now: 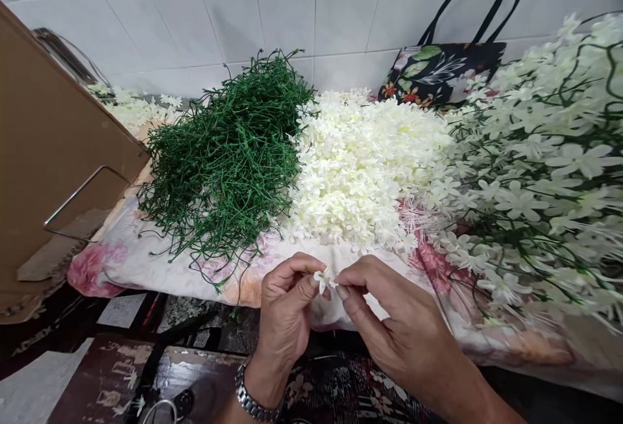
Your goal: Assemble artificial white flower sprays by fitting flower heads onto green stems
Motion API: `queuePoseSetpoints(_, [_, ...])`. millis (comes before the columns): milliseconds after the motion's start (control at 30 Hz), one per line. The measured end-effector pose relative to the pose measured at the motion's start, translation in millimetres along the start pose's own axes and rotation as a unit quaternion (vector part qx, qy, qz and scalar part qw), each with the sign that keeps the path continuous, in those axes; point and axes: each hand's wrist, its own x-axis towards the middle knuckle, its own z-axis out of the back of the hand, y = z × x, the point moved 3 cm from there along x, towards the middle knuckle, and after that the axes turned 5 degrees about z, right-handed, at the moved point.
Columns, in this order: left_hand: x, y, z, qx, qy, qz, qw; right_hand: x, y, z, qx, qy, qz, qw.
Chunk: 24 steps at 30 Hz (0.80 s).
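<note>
Head view: flower (323,278) petals upward between hands (341,307)

One head-worn camera looks forward and down from just above the person's hands, close to the near edge of the floral cloth (146,261). It faces the far tiled wall (292,8), taking in cardboard (43,151) at left; the wide lens probably bends the right side.

Both forearms are bare, with no sleeves. The left hand (287,304) has a silver metal link watch (253,401) just below it, at the wrist. The right hand (394,320) wears nothing.
</note>
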Motion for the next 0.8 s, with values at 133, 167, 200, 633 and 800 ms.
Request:
queuePoseSetpoints(133, [-3.2,1.5,1.9,0.039,0.041,-0.047,0.997,-1.2,-2.2,-5.1,0.001,0.002,0.008,1.000])
queuePoseSetpoints(167, [-3.8,1.9,2.3,0.042,0.045,-0.053,0.997,-2.3,-2.8,-5.6,-0.004,0.001,0.010,1.000])
queuePoseSetpoints(200, [-4.2,2.3,2.5,0.046,0.048,-0.059,0.996,-3.4,-3.1,-6.0,-0.010,0.002,0.011,1.000])
queuePoseSetpoints(633, [-10.9,10.4,13.6,0.189,0.033,-0.147,0.970,-12.6,-1.8,-8.1,-0.087,0.004,0.048,0.995])
queuePoseSetpoints(800, [-10.5,6.8,10.6,0.242,0.065,-0.176,0.952,-14.8,-4.7,-6.9,-0.084,0.021,0.049,0.995])
